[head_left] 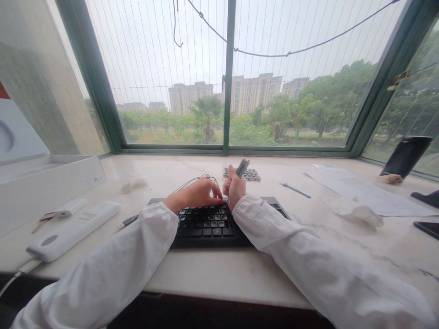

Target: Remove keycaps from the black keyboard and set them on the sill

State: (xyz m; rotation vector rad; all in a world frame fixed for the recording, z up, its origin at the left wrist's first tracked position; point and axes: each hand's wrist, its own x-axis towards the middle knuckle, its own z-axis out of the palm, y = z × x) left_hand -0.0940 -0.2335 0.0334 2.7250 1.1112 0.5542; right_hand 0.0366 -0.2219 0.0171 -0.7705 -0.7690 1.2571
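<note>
A black keyboard (202, 232) lies on the sill table in front of me, with many of its keycaps off and pale switch spots showing. My left hand (200, 193) rests over its upper middle, fingers curled and thumb and fingertips brought together close to the keys. Whatever may be between them is too small to make out. My right hand (236, 186) is closed in a fist around a grey brush-like tool (243, 167), whose ragged end points up. Just behind that hand, loose keycaps (253, 174) are laid out in rows, partly covered by it.
A thin cable (192, 182) loops behind the keyboard. To the left are a white power bank (77, 230), a key (44, 221) and a white box (82, 173). A blue stick (297, 190), crumpled tissue (358, 212), paper (363, 187) and a phone (406, 156) lie or stand rightward.
</note>
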